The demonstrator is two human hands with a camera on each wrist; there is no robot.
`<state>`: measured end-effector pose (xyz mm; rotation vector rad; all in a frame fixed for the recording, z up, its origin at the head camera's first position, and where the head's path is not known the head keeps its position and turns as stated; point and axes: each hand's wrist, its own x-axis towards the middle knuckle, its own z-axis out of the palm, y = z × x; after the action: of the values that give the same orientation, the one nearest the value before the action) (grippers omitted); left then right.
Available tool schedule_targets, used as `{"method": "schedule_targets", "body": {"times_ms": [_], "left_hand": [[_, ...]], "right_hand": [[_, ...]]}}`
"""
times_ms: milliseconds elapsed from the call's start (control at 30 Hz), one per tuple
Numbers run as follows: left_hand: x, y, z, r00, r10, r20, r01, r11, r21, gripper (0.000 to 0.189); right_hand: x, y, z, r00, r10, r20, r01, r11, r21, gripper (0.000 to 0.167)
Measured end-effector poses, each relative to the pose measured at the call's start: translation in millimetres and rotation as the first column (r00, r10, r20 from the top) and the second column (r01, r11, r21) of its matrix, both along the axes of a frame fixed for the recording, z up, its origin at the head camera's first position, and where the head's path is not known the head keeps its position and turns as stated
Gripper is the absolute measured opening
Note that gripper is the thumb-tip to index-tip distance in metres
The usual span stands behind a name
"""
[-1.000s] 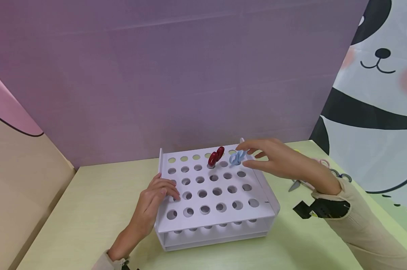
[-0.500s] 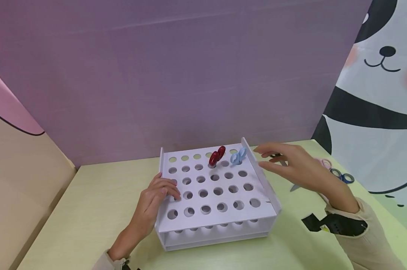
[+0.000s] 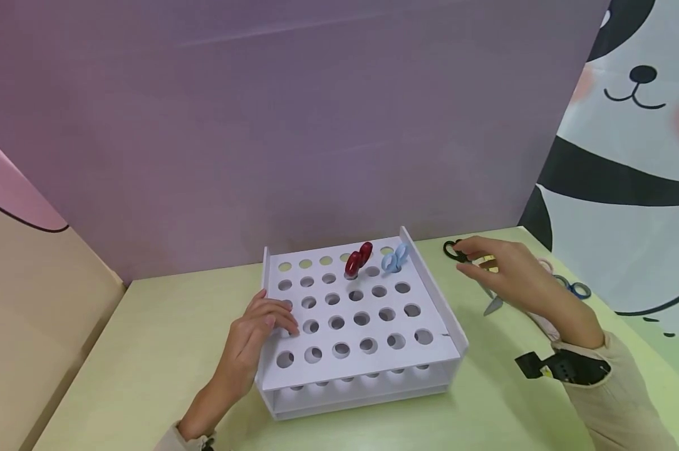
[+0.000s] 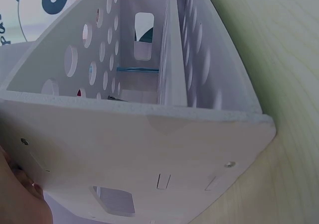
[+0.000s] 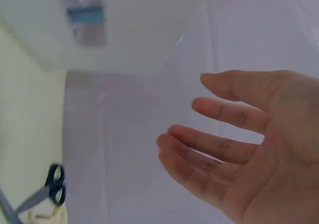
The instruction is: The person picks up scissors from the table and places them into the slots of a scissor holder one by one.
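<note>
A white rack (image 3: pixel 342 313) with rows of round holes stands on the table. My left hand (image 3: pixel 260 335) grips its left side, fingers bent over the edge onto the top. In the left wrist view, part of that hand (image 4: pixel 20 199) shows beside the end panel (image 4: pixel 134 154). Red-handled scissors (image 3: pixel 357 260) and light-blue-handled scissors (image 3: pixel 394 258) stand in holes toward the back. My right hand (image 3: pixel 505 269) hovers right of the rack, fingers loosely bent with nothing between them. Black-handled scissors (image 3: pixel 455 250) lie by its fingertips in the head view, apart from the hand (image 5: pixel 239 144) in the right wrist view.
More scissors lie at the table's right side, partly behind my right hand, including a dark-blue-handled pair (image 3: pixel 579 289) and a pink-handled pair (image 3: pixel 545 265). A purple backdrop (image 3: pixel 317 125) rises behind the table. A panda-printed sheet (image 3: pixel 632 250) hangs at the right.
My right hand has moved away from the light-blue-handled scissors, rightward to the black-handled scissors. The left hand has stayed on the rack.
</note>
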<state>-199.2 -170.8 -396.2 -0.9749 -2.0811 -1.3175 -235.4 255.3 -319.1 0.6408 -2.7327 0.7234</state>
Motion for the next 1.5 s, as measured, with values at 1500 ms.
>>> {"method": "schedule_targets", "body": {"times_ms": [1500], "left_hand": [[1.3,0.3,1.0,1.000,0.012,0.028,-0.012,1.000,0.000,0.039]], "right_hand": [[-57.3,97.2,-94.2,0.960,-0.234,0.155,0.184,0.941,0.284,0.048]]}}
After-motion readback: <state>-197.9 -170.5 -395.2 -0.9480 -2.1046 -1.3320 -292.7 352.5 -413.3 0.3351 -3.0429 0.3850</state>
